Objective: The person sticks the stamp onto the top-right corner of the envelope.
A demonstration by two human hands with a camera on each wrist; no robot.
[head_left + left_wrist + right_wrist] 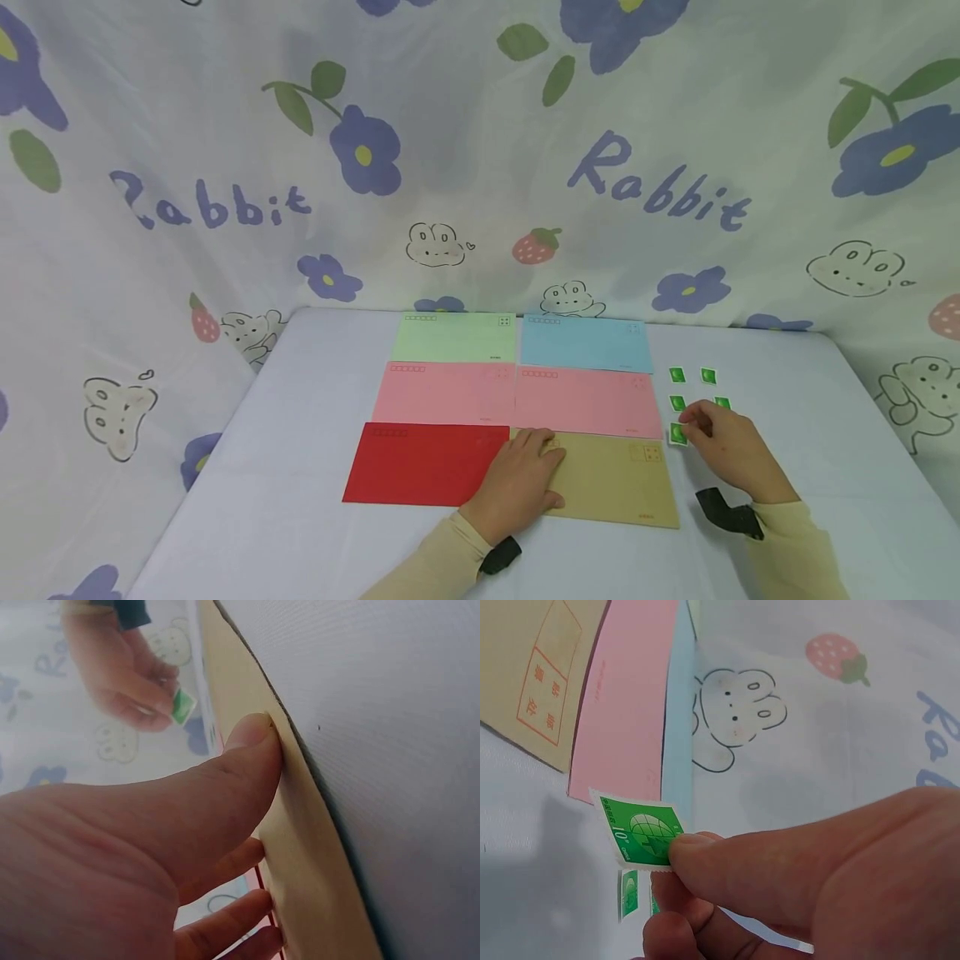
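Note:
My right hand [731, 446] pinches a green postage stamp [641, 831] with a white perforated border between thumb and fingers. The stamp is tilted, its printed globe and "10" facing the right wrist camera, just off the right edge of the tan envelope [611, 479]. My left hand [520, 483] rests on that envelope's left part with fingers spread. In the left wrist view its thumb [251, 750] presses near the envelope's edge. The left hand also overlaps the right end of the red envelope [420, 462] in the head view.
Two pink envelopes [442, 392] lie behind the front pair, with a light green envelope [457, 337] and a blue envelope [585, 342] farther back. Several loose green stamps [708, 376] lie right of the envelopes. A patterned curtain [465, 167] stands behind the white table [262, 467].

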